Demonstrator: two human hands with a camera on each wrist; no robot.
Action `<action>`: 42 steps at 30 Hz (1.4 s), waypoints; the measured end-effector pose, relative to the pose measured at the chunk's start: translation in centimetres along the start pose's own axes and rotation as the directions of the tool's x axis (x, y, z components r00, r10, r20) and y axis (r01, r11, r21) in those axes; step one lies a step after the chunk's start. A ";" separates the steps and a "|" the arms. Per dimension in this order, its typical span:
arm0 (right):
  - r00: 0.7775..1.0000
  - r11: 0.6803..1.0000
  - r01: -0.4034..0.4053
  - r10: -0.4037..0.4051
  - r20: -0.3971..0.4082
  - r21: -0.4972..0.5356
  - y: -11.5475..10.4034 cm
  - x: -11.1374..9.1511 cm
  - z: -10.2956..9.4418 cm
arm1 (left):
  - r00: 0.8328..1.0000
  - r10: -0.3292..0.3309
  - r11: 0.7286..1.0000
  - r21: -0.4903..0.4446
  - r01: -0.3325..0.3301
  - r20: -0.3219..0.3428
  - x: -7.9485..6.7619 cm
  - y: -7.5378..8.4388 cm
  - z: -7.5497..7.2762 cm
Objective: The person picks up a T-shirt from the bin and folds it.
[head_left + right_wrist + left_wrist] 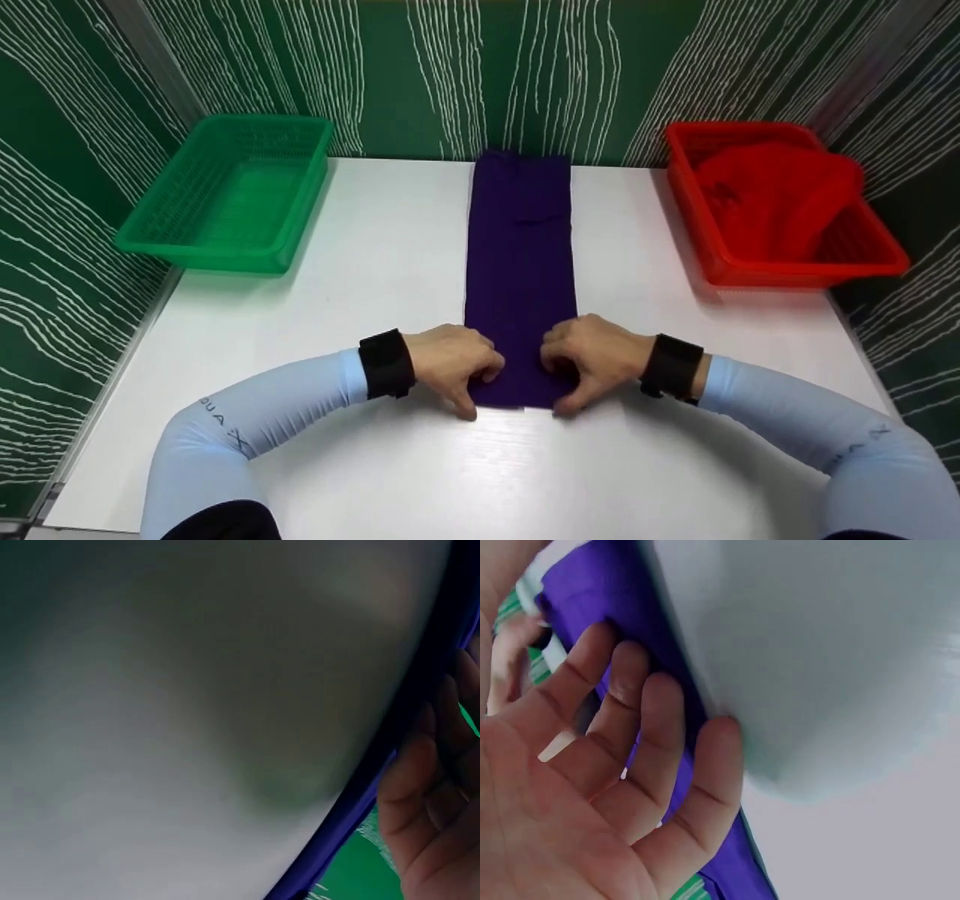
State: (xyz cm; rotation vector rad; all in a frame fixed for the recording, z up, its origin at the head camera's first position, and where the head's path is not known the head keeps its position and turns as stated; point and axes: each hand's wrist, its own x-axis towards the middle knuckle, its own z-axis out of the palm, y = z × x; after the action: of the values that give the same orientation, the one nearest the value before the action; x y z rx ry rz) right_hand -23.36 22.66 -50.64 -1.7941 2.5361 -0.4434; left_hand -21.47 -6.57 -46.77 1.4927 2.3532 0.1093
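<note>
A purple cloth [521, 262], folded into a long narrow strip, lies lengthwise from the back edge of the table toward the person. At its near end, my left hand [457, 364] rests on the left side, fingertips on the fabric and thumb at the near edge. My right hand [596, 356] lies opposite on the right side, fingers bent and thumb spread away toward the near corner. The left wrist view shows loosely bent fingers [660, 727] along the cloth's border. In the right wrist view, fingers [412, 772] touch the purple edge.
A green plastic basket [202, 259] with nothing in it stands at the back left. At the back right, a red basket [810, 276] holds a crumpled red cloth [780, 195]. Green panels [390, 82] with white lines enclose the white table [375, 247] at the back and sides.
</note>
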 end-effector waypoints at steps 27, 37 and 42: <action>0.986 0.982 -0.127 0.140 0.092 -0.143 -2.7 -0.2 -1.1 | 0.983 -0.089 0.994 0.047 0.098 -0.159 -0.5 1.3 1.0; 0.999 0.997 0.006 -0.010 0.041 0.076 -3.7 -0.2 -3.4 | 0.968 0.123 0.992 0.020 -0.121 -0.217 -1.3 1.5 0.2; 0.995 0.991 -0.028 0.041 -0.096 0.133 -2.1 0.2 -5.2 | 0.919 0.096 0.987 -0.083 -0.138 -0.381 -0.9 0.0 -2.1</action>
State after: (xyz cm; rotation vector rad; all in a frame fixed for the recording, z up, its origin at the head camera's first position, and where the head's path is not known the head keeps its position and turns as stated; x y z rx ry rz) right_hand -22.32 23.00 -45.10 -1.7219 2.5283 -0.6967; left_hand -21.83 -7.17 -44.58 1.6814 2.4917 0.5956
